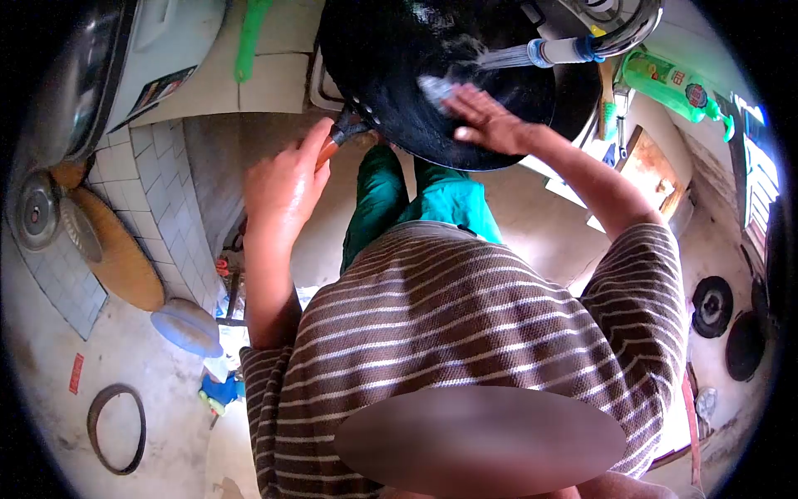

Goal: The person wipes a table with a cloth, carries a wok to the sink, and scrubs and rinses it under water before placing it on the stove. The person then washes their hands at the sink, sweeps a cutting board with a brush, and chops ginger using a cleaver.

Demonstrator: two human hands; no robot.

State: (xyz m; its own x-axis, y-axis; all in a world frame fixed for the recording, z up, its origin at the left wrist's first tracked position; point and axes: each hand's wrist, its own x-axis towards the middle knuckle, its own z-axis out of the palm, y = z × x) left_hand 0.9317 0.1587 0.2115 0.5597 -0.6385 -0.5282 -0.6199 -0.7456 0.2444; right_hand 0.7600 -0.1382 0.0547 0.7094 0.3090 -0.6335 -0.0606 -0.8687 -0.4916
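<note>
Two bare hands were at work on one big black wok (374,66), and what a soaking it was getting! It sat at the top middle of the view, just in front of the person's green trousers (461,204), tilted so the dark inside showed. Over on the left, the left hand (287,183) was wrapped firmly round the wok handle (327,150), fingers closed, wet skin shining. Across to the right hand (490,121): that one was down inside the wok, fingers stretched out close together, thumb set apart, tips right against a pale, silvery pad (434,88). Pinched or merely pressed? That could not be told from here. And the water (503,58), out it came, a stream from the blue-and-white nozzle (565,51) on a curved metal tap (644,33), landing in the wok just above those fingers! Out to the right lay a green bottle (665,86) with its nozzle end toward the wall, and near it a wooden-handled brush (607,100). Off to the far left, a woven tray (116,249) leaned by white tiles (162,187), with a pale blue basin (187,324) just beside it.
</note>
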